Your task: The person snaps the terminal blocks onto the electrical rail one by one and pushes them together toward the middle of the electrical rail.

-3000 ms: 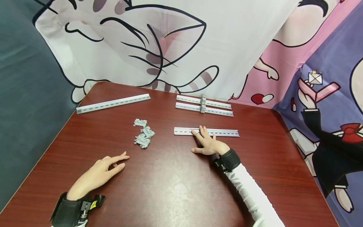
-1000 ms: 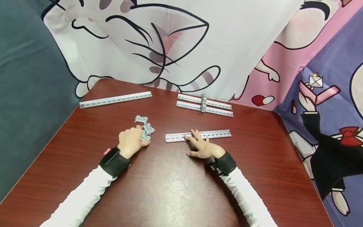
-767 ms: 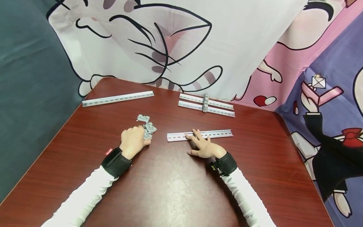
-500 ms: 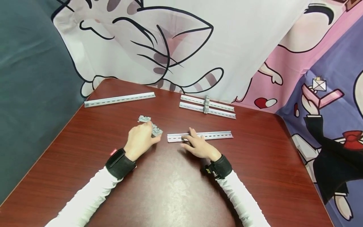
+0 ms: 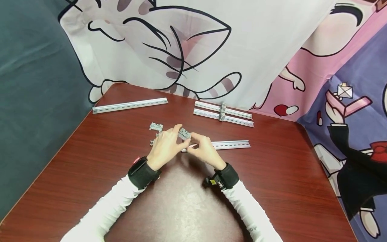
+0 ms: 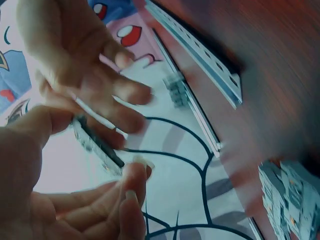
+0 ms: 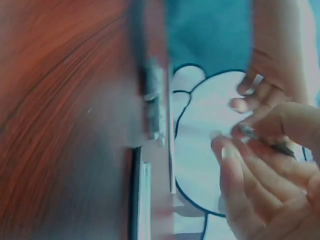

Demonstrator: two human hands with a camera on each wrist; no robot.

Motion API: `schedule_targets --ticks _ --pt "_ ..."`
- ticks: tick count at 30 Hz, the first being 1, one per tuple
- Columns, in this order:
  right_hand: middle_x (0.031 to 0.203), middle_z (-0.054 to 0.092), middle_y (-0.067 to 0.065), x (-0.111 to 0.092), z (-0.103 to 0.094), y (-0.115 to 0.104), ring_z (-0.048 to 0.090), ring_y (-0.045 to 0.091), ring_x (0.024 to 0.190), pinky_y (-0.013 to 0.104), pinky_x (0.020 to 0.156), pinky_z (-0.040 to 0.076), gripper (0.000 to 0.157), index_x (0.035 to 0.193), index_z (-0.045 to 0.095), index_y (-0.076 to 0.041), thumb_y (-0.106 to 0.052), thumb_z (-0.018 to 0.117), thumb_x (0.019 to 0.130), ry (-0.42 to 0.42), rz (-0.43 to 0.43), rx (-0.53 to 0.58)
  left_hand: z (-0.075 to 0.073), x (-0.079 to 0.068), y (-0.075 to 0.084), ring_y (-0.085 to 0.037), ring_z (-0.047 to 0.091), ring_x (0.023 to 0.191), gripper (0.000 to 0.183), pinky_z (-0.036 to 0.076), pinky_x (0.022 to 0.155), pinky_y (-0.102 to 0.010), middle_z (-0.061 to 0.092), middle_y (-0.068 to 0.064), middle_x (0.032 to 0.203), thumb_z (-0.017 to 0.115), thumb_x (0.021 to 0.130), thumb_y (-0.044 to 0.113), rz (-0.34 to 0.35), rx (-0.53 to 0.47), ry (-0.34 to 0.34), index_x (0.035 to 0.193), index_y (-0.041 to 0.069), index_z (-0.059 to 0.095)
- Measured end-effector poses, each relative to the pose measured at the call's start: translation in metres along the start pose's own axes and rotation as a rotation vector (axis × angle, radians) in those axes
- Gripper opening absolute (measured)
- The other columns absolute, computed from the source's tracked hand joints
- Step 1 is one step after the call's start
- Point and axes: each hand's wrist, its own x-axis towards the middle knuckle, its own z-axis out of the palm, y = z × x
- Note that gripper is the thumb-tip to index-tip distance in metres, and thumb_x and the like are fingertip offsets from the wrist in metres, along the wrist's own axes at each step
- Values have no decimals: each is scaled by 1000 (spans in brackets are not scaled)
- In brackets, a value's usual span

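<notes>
My left hand pinches a flat grey DIN-rail terminal block between thumb and fingers, raised over the table. Close at its right side is my right hand, bent fingers by the block's edge and a gap between its thumb and index finger. In the left wrist view, the block appears edge-on, the right fingers blurred behind it. Under the hands lies a slotted metal rail, its left part hidden. Other loose blocks are partly covered by the left hand; one loose block lies beyond.
A longer slotted rail lies at the back left of the brown table. Two parallel rails lie at the back right, with a row of grey blocks across them. Printed cloth hangs behind.
My left hand went to the loose blocks, picked one up and carried it right. The right hand shifted the near rail slightly, then left it and rose to meet the left hand.
</notes>
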Motion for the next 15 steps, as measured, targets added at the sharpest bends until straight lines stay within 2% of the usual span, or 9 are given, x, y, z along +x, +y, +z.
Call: schedule_targets --ticks 3,6,8,11,13,15 --pt "101 71 18 -1 -9 2 65 11 84 24 70 52 32 112 62 2 6 46 84 -60 74 129 0 0 -2 -19 55 55 63 39 48 -28 69 -12 85 75 81 35 64 -3 -12 128 -1 53" --pt "97 69 20 -1 -13 3 58 6 73 22 60 45 34 115 64 2 2 40 91 -31 150 204 1 0 -4 -20 62 63 65 46 52 -31 71 -12 91 77 79 33 134 3 -38 130 1 52" --pt "93 69 14 0 -13 3 56 3 71 21 59 43 28 109 68 -3 -7 44 95 12 179 156 3 -1 -5 -18 62 64 65 47 54 -31 71 -11 94 77 79 31 186 22 -58 131 1 51" --pt "79 68 4 1 -10 4 52 4 62 20 56 39 17 93 72 -10 -16 57 91 74 208 17 6 -3 -6 -17 59 60 65 44 52 -30 69 -8 85 78 78 30 229 80 -90 130 1 52" --pt "75 69 -1 1 -7 5 53 4 62 20 58 40 11 85 72 -12 -14 61 86 105 210 -65 7 -5 -7 -18 58 59 61 44 51 -31 67 -8 79 78 77 31 226 142 -137 125 0 54" --pt "68 66 -2 2 -4 6 52 5 58 20 57 41 10 78 71 -11 -12 62 82 128 218 -111 7 -8 -8 -23 62 66 55 48 58 -35 67 -9 80 78 76 31 197 215 -208 115 -1 58"
